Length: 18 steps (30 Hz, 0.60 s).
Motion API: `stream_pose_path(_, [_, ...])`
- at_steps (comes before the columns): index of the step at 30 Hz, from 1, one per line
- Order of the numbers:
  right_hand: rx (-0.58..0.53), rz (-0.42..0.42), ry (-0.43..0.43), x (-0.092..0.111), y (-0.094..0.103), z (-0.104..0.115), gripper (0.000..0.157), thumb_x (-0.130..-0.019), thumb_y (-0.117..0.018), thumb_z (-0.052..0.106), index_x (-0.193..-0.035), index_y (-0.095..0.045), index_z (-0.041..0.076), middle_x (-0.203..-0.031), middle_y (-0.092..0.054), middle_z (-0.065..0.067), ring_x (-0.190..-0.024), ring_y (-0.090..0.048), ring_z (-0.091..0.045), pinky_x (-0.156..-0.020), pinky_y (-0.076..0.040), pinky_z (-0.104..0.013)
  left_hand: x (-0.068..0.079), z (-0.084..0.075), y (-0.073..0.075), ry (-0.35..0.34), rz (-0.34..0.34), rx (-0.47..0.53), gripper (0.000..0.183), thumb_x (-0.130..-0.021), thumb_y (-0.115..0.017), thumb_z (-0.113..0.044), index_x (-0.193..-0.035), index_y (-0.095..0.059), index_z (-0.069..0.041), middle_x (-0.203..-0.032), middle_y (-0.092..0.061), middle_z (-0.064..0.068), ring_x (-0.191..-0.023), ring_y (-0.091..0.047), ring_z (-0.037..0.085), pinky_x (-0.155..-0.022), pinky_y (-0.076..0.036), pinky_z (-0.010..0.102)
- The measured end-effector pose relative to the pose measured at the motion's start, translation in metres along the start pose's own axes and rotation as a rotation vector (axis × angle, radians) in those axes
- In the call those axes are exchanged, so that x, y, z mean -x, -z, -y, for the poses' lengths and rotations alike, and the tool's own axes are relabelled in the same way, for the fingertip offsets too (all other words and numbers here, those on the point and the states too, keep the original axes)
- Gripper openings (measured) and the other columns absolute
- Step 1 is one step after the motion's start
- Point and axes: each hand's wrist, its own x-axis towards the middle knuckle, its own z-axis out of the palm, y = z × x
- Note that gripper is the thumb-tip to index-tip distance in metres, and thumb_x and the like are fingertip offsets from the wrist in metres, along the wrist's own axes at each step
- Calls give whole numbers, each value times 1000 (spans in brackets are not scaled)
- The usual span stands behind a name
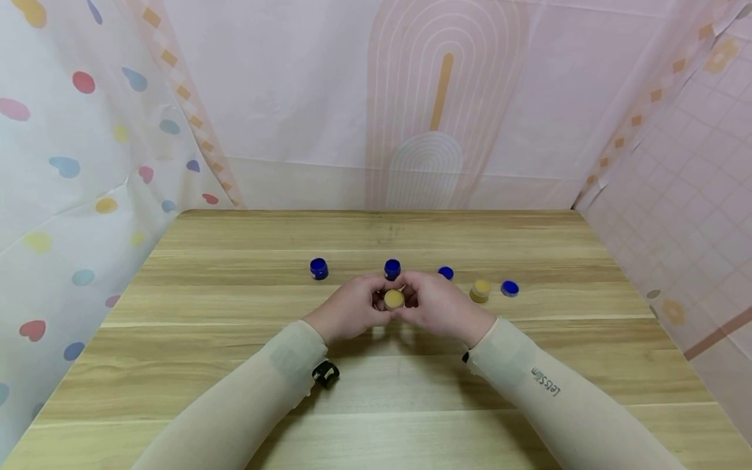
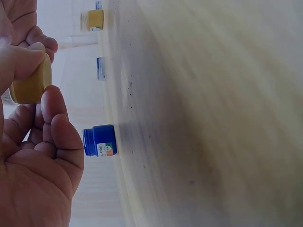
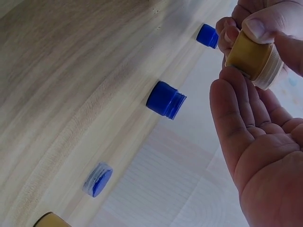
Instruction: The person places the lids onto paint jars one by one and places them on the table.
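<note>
Both hands meet over the middle of the table around a small yellow paint jar (image 1: 394, 299) with a clear ridged lid (image 3: 270, 71). My left hand (image 1: 352, 307) grips it from the left, and my right hand (image 1: 442, 308) holds it from the right. In the left wrist view, a thumb presses on the yellow jar (image 2: 29, 87) and fingertips touch its base edge. Just behind the hands stands an uncapped blue paint jar (image 1: 392, 269); a second uncapped blue jar (image 1: 319, 269) is farther left.
To the right of the hands stands another yellow jar (image 1: 480, 292) with its lid on. Two blue-stained lids lie near it, one lid (image 1: 445, 273) behind the right hand and another lid (image 1: 510, 288) farther right. Patterned cloth (image 1: 294, 98) hangs around the wooden table (image 1: 235, 339).
</note>
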Motion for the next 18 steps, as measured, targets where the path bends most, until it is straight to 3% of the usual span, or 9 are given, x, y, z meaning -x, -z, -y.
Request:
stream_pose_path(5, [0,10,9,0,0,-1,39,-94,-78,9,-130,-65,9,-106,-76,-3,-95,-71,-12,-82,-59,-29,0,0,0,8,-7,-5,19,-91,-81,-16,-106,-70,-12,-100,-64,2,-86,-60,15,-79,-53,31])
stream_pose_path(18, [-16,10,31,-1,0,-2,32,-95,-76,10,-126,-69,8,-104,-76,-2,-92,-69,-10,-80,-59,-26,0,-1,0,10,-10,8,28,-90,-82,-15,-116,-72,-11,-101,-65,1,-86,-62,13,-80,-54,30])
